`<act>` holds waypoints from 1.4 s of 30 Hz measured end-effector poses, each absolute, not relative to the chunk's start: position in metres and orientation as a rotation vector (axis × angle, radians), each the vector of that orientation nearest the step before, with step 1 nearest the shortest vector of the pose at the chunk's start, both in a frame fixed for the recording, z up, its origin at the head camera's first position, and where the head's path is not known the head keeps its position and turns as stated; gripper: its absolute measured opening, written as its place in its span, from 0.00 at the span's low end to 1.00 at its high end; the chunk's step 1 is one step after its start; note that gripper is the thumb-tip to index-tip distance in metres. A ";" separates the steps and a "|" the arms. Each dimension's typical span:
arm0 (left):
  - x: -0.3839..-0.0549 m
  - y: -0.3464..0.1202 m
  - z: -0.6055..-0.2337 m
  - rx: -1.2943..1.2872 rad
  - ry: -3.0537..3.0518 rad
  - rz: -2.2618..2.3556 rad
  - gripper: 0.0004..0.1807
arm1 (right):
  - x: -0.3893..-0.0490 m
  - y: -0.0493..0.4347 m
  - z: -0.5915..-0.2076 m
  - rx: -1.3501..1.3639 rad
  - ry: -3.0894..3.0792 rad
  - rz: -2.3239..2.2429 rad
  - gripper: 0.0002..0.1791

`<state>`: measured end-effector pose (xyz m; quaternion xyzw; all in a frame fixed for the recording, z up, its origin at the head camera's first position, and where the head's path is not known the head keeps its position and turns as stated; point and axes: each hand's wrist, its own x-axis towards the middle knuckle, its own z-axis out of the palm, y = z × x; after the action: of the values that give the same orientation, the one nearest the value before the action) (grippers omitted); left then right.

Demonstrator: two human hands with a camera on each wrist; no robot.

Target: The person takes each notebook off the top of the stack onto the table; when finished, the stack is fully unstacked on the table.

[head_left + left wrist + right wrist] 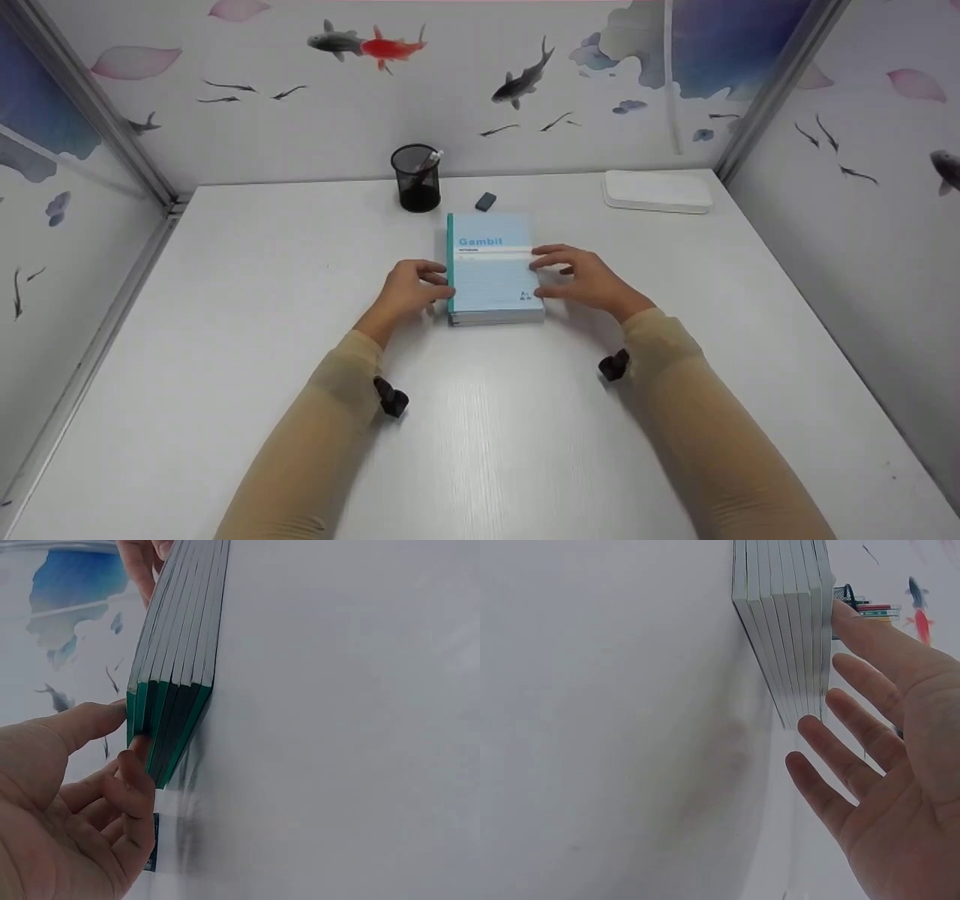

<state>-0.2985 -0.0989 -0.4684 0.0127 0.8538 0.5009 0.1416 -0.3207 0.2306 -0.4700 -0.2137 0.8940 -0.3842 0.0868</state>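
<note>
A neat stack of several notebooks lies on the table between both hands, a light-blue cover marked "Gambit" on top. Green spines face the left hand, and pale page edges face the right. My left hand is at the spine side; its thumb reaches the top cover's edge and a bent finger touches the spines. On the opposite side, my right hand has its fingers spread and loosely extended, thumb and fingertips right at the stack's edge.
Behind the stack stands a black mesh pen cup with pens inside. A small dark block lies beside it. At the back right is a white flat case. Walls with painted fish enclose the white table at the back and sides.
</note>
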 end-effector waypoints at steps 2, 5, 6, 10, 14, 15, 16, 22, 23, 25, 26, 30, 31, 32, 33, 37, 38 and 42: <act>-0.299 -0.100 -0.469 0.009 2.443 1.452 0.28 | -0.321 0.231 -0.471 -0.639 2.664 -1.135 0.23; -0.299 -0.101 -0.469 -0.009 2.430 1.453 0.27 | -0.320 0.231 -0.471 -0.634 2.664 -1.133 0.22; -0.300 -0.101 -0.469 -0.015 2.426 1.452 0.26 | -0.320 0.231 -0.471 -0.634 2.663 -1.137 0.22; -0.301 -0.101 -0.468 -0.044 2.396 1.457 0.25 | -0.320 0.231 -0.471 -0.625 2.656 -1.141 0.21; -0.302 -0.104 -0.467 -0.065 2.372 1.469 0.25 | -0.320 0.230 -0.471 -0.627 2.646 -1.132 0.22; -0.302 -0.105 -0.466 -0.064 2.368 1.473 0.25 | -0.320 0.230 -0.471 -0.631 2.645 -1.130 0.23; -0.302 -0.106 -0.466 -0.063 2.363 1.479 0.26 | -0.319 0.230 -0.472 -0.633 2.646 -1.128 0.23; -0.301 -0.118 -0.467 -0.093 2.243 1.598 0.32 | -0.319 0.231 -0.473 -0.640 2.662 -1.086 0.24; -0.301 -0.120 -0.468 -0.102 2.200 1.638 0.33 | -0.319 0.231 -0.473 -0.644 2.672 -1.077 0.24; -0.300 -0.123 -0.469 -0.116 2.105 1.718 0.34 | -0.319 0.233 -0.473 -0.654 2.701 -1.050 0.25; -0.299 -0.124 -0.469 -0.122 2.061 1.755 0.35 | -0.319 0.233 -0.473 -0.662 2.716 -1.038 0.24; -0.295 -0.127 -0.469 -0.144 1.978 1.827 0.35 | -0.320 0.233 -0.474 -0.694 2.764 -0.983 0.25; -0.295 -0.128 -0.468 -0.147 1.975 1.830 0.34 | -0.320 0.232 -0.474 -0.702 2.771 -0.972 0.25; -0.294 -0.129 -0.468 -0.150 1.976 1.831 0.34 | -0.320 0.232 -0.474 -0.711 2.776 -0.963 0.25; -0.293 -0.130 -0.468 -0.153 1.975 1.832 0.34 | -0.320 0.232 -0.474 -0.717 2.781 -0.955 0.25; -0.290 -0.135 -0.469 -0.170 1.970 1.840 0.34 | -0.319 0.232 -0.474 -0.748 2.784 -0.951 0.25; -0.290 -0.136 -0.469 -0.179 1.972 1.841 0.34 | -0.318 0.232 -0.474 -0.749 2.783 -0.955 0.25; -0.288 -0.148 -0.468 -0.217 1.976 1.849 0.35 | -0.318 0.232 -0.474 -0.744 2.787 -0.956 0.25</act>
<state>-0.2877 -0.1477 -0.4678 -0.0781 0.7113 0.6657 0.2118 -0.3177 0.2320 -0.4739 -0.2446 0.9158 -0.3143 0.0512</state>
